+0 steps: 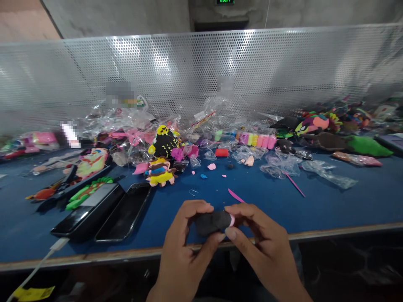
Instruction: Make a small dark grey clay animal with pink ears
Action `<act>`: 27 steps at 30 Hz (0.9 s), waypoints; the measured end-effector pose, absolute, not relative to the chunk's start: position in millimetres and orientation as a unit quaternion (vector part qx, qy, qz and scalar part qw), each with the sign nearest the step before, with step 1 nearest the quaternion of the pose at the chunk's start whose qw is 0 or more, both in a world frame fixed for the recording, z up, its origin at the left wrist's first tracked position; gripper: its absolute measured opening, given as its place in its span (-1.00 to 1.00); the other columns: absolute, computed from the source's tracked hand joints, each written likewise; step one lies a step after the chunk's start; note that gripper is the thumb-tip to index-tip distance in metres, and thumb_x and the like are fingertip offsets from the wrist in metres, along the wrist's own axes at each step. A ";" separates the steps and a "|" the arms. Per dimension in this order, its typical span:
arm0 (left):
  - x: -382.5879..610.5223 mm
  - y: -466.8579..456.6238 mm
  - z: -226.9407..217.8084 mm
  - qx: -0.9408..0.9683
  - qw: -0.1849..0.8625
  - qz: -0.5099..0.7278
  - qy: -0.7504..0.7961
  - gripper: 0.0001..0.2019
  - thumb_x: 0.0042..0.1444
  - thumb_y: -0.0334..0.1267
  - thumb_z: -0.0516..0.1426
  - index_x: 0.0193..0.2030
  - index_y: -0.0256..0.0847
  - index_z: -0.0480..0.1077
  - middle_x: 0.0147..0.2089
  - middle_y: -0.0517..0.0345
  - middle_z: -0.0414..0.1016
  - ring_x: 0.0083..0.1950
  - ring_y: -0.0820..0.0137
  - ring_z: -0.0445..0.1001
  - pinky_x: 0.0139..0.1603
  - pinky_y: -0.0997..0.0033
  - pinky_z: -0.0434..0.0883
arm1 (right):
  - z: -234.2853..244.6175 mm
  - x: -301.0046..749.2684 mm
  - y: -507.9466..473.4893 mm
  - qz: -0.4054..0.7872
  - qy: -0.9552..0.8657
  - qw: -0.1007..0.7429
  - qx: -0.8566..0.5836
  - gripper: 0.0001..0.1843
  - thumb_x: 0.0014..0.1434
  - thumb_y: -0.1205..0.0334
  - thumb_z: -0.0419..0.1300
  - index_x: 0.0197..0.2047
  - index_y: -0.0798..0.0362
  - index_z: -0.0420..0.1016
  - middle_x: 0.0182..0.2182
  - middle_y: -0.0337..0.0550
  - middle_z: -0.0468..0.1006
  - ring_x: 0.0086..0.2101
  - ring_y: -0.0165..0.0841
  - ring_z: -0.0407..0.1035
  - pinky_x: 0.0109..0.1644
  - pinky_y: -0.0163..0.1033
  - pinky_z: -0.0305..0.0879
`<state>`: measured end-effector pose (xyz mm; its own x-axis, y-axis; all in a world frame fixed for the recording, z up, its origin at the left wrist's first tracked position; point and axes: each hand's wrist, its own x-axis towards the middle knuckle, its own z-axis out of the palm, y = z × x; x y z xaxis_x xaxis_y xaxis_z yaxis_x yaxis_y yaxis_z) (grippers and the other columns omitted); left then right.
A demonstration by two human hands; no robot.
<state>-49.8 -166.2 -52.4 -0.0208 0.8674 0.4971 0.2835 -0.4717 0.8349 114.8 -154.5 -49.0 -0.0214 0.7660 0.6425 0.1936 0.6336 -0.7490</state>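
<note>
Black clay (210, 223) is held, pink tool (235, 195) and blue lump (204, 176) beyond.

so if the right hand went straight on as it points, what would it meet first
The pink end of the dark lump it touches; beyond, likely the left hand, though depth is unclear.

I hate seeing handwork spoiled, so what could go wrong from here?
1. The left hand and right hand pinch the dark lump with their fingertips; if it is soft, pressing hard might dent it or smear the pink end.
2. They hold it close to the table's front edge, so a slip could send it over.
3. The white cable runs over that edge; a snag might tug the black device.
</note>
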 end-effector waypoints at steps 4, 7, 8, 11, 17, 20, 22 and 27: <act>-51.8 -164.1 -48.9 0.648 0.273 0.555 0.445 -0.81 0.11 -0.27 0.26 -0.12 -0.06 0.44 -0.04 0.13 0.47 -0.11 0.40 0.54 -0.27 0.59 0.47 | -55.7 117.4 -151.8 0.234 -0.673 0.615 -0.338 -0.68 0.15 0.35 0.28 -0.01 -0.08 0.51 -0.34 -0.26 0.59 -0.38 -0.46 0.50 -0.33 -0.44 0.47; -54.3 -162.1 -48.0 0.628 0.311 0.552 0.452 -0.81 0.11 -0.22 0.26 -0.12 -0.09 0.46 -0.09 0.12 0.51 -0.08 0.37 0.54 -0.17 0.54 0.49 | -58.7 117.6 -149.1 0.207 -0.693 0.613 -0.317 -0.64 0.17 0.39 0.26 0.02 -0.10 0.47 -0.28 -0.25 0.58 -0.33 -0.45 0.49 -0.28 -0.41 0.47; -55.1 -161.6 -48.3 0.621 0.326 0.548 0.456 -0.79 0.12 -0.20 0.26 -0.11 -0.10 0.46 -0.10 0.11 0.52 -0.08 0.36 0.55 -0.14 0.52 0.50 | -58.9 117.6 -148.2 0.196 -0.706 0.604 -0.315 -0.66 0.18 0.39 0.26 0.02 -0.11 0.47 -0.26 -0.25 0.58 -0.33 -0.45 0.48 -0.28 -0.40 0.46; -57.9 -159.1 -51.0 0.620 0.332 0.533 0.471 -0.72 0.14 -0.15 0.25 -0.01 -0.10 0.46 -0.07 0.08 0.51 -0.05 0.33 0.54 -0.10 0.48 0.50 | -59.3 121.3 -143.9 0.145 -0.739 0.575 -0.319 -0.68 0.23 0.32 0.23 0.05 -0.10 0.46 -0.23 -0.20 0.56 -0.29 -0.41 0.47 -0.23 -0.34 0.44; -70.5 -143.1 -60.2 0.715 0.219 0.415 0.519 -0.71 0.26 -0.18 0.11 0.10 -0.02 0.46 0.06 0.03 0.41 0.00 0.29 0.48 -0.15 0.42 0.48 | -74.2 141.9 -113.2 -0.013 -0.733 0.390 -0.557 -0.66 0.31 0.05 0.14 0.07 0.01 0.48 -0.12 0.02 0.54 -0.13 -0.13 0.42 -0.14 -0.05 0.39; -77.0 -135.7 -63.3 0.751 0.205 0.341 0.527 -0.75 0.28 -0.25 0.05 0.04 -0.05 0.45 0.09 0.03 0.41 0.01 0.26 0.47 -0.09 0.32 0.48 | -84.7 144.9 -98.8 -0.081 -0.748 0.282 -0.595 -0.74 0.28 0.07 0.18 -0.13 0.07 0.55 -0.20 0.06 0.53 -0.18 -0.09 0.39 -0.16 -0.01 0.34; -79.4 -133.4 -63.5 0.785 0.198 0.299 0.504 -0.74 0.27 -0.34 0.03 0.03 -0.06 0.43 0.08 0.04 0.44 0.07 0.23 0.44 0.09 0.18 0.41 | -88.7 143.5 -94.7 -0.083 -0.760 0.255 -0.592 -0.82 0.31 0.18 0.14 -0.25 0.07 0.51 -0.28 0.01 0.51 -0.25 -0.14 0.37 -0.20 -0.05 0.32; -80.0 -130.0 -61.4 0.830 0.169 0.246 0.472 -0.55 0.21 -0.30 0.13 0.24 0.00 0.31 0.18 0.05 0.44 0.18 0.14 0.36 0.24 -0.03 0.26 | -89.4 139.9 -93.8 -0.086 -0.777 0.244 -0.574 -0.81 0.33 0.34 0.05 -0.32 0.07 0.41 -0.36 -0.03 0.49 -0.30 -0.19 0.36 -0.23 -0.12 0.25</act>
<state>-80.0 -130.0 -61.4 0.4336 0.8658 0.2496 0.6992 -0.4980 0.5128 139.9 -93.8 -89.4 -0.2221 0.8502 0.4773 0.9339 0.3262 -0.1465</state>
